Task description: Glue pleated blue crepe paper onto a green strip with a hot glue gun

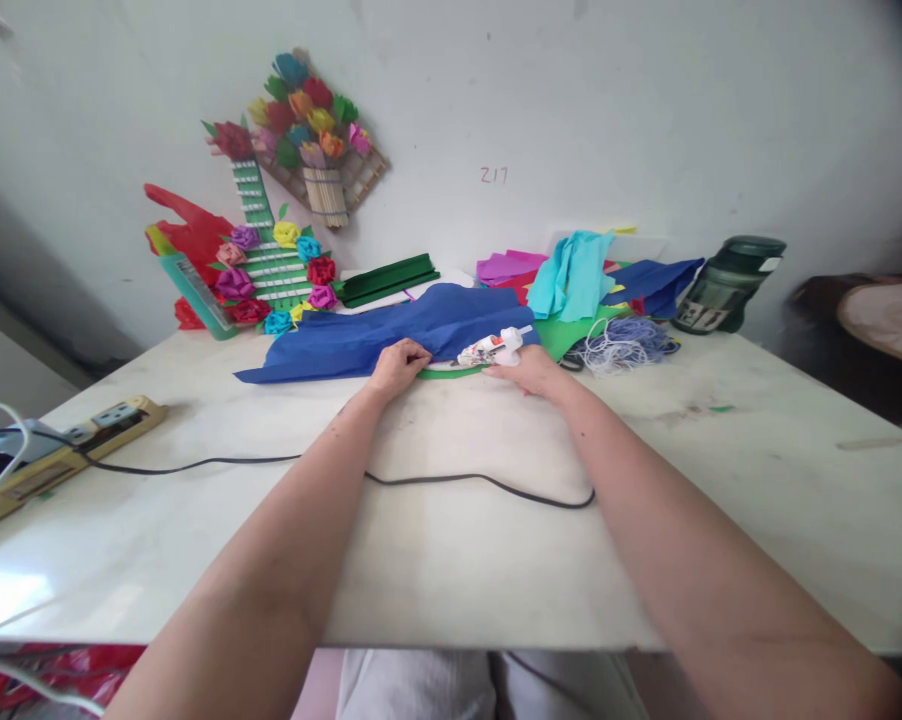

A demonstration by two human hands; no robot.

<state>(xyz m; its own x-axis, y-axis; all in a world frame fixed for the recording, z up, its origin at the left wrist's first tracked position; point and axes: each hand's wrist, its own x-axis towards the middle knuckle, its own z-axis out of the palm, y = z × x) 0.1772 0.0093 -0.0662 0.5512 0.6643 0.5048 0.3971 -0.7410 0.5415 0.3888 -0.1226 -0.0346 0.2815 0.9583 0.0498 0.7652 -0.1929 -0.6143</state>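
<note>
White plastic glue gun [491, 349] at blue crepe paper sheet [391, 335]'s near edge, clasped in right hand [530, 372] grip, handle hidden; left hand [397, 366] grip pinching sheet. Pale scuffed counter [451, 560] beneath, white wall [646, 120] behind.

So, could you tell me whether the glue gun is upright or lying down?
Lying down: the glue gun rests sideways on the blue paper.

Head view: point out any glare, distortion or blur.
Head view: glare whitens the table at lower left; the wide lens bows its edges and darkens the top right corner; the left hand on the blue paper and the right hand by the glue gun look sharp.
</note>
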